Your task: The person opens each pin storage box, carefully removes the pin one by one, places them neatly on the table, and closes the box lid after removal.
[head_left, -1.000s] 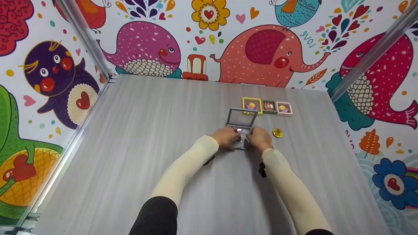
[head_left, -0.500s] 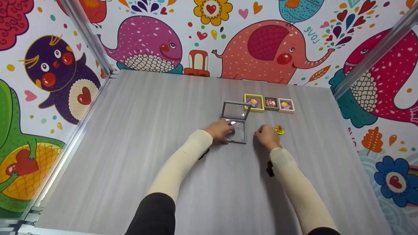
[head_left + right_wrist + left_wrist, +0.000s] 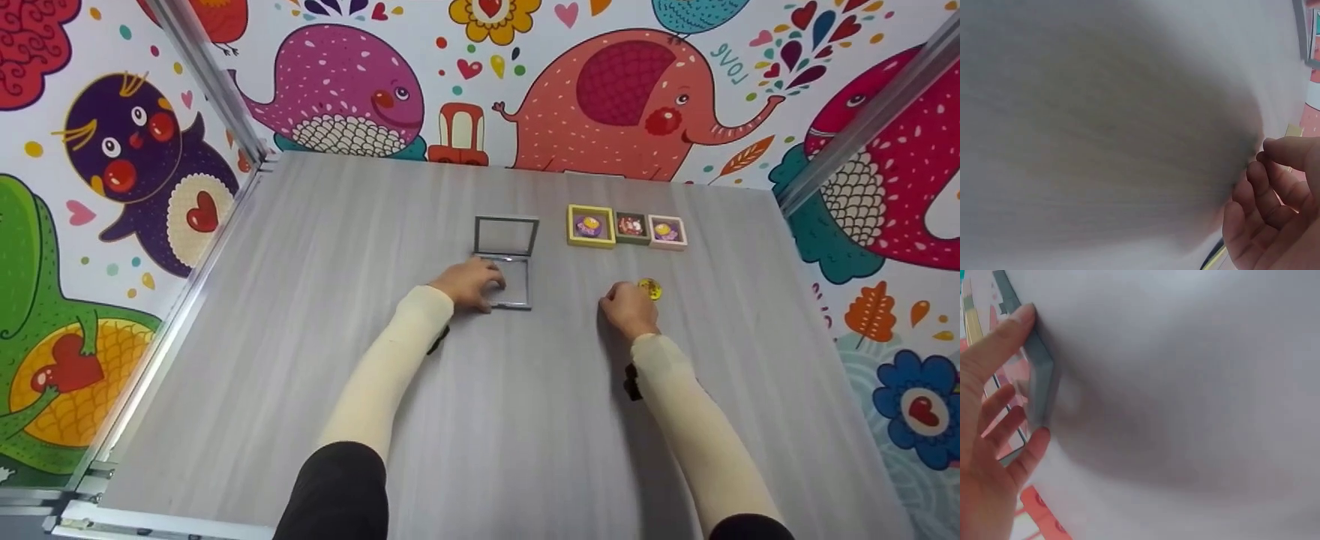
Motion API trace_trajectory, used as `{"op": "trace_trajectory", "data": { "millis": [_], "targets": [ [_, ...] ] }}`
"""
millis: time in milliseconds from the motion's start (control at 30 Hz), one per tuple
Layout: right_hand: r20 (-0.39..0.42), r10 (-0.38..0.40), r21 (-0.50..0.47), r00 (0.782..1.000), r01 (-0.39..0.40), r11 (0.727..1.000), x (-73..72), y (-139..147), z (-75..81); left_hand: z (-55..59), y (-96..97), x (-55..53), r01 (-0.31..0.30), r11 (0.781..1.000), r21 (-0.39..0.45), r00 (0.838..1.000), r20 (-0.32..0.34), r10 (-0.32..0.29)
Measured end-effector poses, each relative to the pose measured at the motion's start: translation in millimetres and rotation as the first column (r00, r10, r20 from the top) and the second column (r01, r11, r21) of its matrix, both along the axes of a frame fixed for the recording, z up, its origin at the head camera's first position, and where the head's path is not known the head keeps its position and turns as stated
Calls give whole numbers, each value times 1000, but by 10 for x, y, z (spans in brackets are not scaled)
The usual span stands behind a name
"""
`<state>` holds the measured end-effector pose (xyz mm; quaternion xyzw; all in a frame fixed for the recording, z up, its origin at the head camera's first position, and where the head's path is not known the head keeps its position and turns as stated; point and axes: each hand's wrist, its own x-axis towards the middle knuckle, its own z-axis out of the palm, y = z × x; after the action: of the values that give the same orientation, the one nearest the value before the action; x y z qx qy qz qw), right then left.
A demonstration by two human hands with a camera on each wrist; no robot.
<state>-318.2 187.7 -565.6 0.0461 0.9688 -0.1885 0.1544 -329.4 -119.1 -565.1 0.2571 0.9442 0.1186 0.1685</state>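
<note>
A grey-framed display case (image 3: pixel 511 306) with clear windows lies on the table, its lid (image 3: pixel 507 236) raised at the back. My left hand (image 3: pixel 469 283) holds the case by its left side. In the left wrist view, the thumb presses on the grey rim (image 3: pixel 1042 379) and the other fingers spread around the corner. A round yellow badge (image 3: pixel 654 288) lies just beyond my right hand (image 3: pixel 628 309). That hand rests near the table with fingers loosely curled, thumb and fingertip together. The right wrist view shows nothing held in the right hand.
Three small framed boxes stand side by side farther back: one yellow (image 3: pixel 591 241), one dark green (image 3: pixel 631 240), one pink (image 3: pixel 667 244). Each has a colourful round piece inside. Patterned walls and metal posts (image 3: pixel 870 127) border the grey table (image 3: pixel 480 420).
My right hand has let go of the case and moved right, beside the yellow badge. My left hand has drawn the case leftward, away from the framed boxes, its lid still raised.
</note>
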Motion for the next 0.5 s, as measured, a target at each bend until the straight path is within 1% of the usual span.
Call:
{"op": "trace_trajectory", "data": {
  "millis": [100,200,267,400,500],
  "targets": [
    [10,-17,-4,1000,17,1000,-14,8,-13,9,-108,-1,-1,1000,3,1000,-8,1],
    [22,-34,-2,999,34,999,-22,17,-21,14,-166,9,9,1000,14,1000,-10,-9],
    [35,-33,-3,999,33,999,-25,18,-20,18,-185,20,10,1000,18,1000,-4,-10],
    [52,-24,-9,998,24,1000,-35,15,-2,31,-197,44,-11,999,31,1000,3,11],
    [36,1,8,999,-1,1000,-42,20,9,35,-194,54,-13,999,31,1000,-7,13]
  ]
}}
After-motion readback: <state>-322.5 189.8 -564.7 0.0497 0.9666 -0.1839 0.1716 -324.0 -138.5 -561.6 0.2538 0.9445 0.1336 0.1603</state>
